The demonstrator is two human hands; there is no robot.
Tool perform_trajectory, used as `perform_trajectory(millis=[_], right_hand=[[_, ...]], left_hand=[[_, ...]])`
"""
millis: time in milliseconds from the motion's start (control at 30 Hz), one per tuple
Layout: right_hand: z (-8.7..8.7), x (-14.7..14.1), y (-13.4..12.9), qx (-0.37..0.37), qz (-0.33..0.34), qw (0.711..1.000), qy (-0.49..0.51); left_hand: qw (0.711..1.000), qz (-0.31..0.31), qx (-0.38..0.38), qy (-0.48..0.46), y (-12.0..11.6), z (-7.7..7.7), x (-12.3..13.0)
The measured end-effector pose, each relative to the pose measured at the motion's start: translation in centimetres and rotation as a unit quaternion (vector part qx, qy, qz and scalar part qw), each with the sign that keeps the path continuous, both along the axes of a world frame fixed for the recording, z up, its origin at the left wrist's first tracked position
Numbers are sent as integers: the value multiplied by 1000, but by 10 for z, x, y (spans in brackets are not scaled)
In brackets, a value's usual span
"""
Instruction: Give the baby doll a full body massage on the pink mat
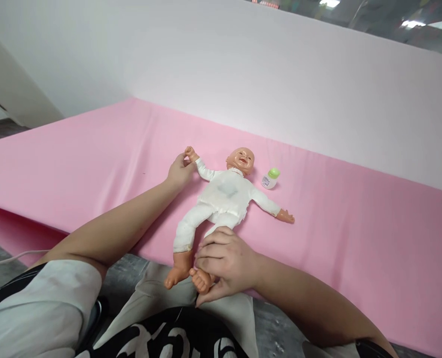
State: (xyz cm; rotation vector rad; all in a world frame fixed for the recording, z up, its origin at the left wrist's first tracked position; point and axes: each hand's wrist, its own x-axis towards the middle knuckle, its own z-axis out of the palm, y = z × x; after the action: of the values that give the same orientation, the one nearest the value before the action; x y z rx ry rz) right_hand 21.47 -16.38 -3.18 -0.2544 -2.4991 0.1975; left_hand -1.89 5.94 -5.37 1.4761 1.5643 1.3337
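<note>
A baby doll with a white cloth body lies on its back on the pink-covered table. Its head points away from me, and its feet reach past the near edge. My left hand has its fingers closed around the doll's hand and wrist at the left. Lower down, my right hand wraps over the doll's lower leg and foot, hiding most of that shin. The doll's other arm stretches out to the right, untouched. Beside its head stands a small clear bottle with a green cap, apart from both hands.
A white wall rises behind the table, with a window strip above it at the right. At lower left a pale cable runs near the table's edge. My legs are under the near edge.
</note>
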Motion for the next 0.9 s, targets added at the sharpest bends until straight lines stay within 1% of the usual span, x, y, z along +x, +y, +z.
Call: perform_trajectory(millis=[33,100,133,200,267,300,333,367,433,500,533,600,667,733,800,900], right_hand=[[6,2,1,11,-10,999,42],[19,9,2,36,-44,993,101],[24,13,4,49,-66,990,118],[30,22,10,70,-124,981,134],[28,30,21,71,-192,968,142],[25,33,27,57,-226,962,145],[22,36,34,32,-257,955,147],[17,39,41,-1,-281,948,148],[10,42,53,-70,-309,937,148],[6,45,60,-108,-318,930,147],[7,45,60,-106,-317,931,148],[11,44,55,-66,-304,939,146],[18,40,44,-14,-266,954,136],[23,33,30,14,-210,970,125],[23,23,18,2,-144,983,116],[15,8,7,-45,-52,995,74]], left_hand=[[999,-25,41,14,-6,2,3],[986,-73,118,92,-20,9,10],[974,-99,148,142,-27,13,15],[937,-169,199,233,-39,20,23],[896,-233,239,294,-44,23,31],[880,-254,254,311,-45,23,33],[869,-267,264,321,-45,23,35],[865,-271,269,326,-45,22,37],[869,-264,264,325,-44,21,38],[883,-254,247,309,-44,21,38],[893,-246,234,295,-45,21,37],[919,-220,204,258,-45,22,36],[950,-171,166,200,-42,22,33],[979,-120,118,116,-34,20,28],[995,-70,61,23,-21,15,21],[997,13,-35,-72,2,8,11]])
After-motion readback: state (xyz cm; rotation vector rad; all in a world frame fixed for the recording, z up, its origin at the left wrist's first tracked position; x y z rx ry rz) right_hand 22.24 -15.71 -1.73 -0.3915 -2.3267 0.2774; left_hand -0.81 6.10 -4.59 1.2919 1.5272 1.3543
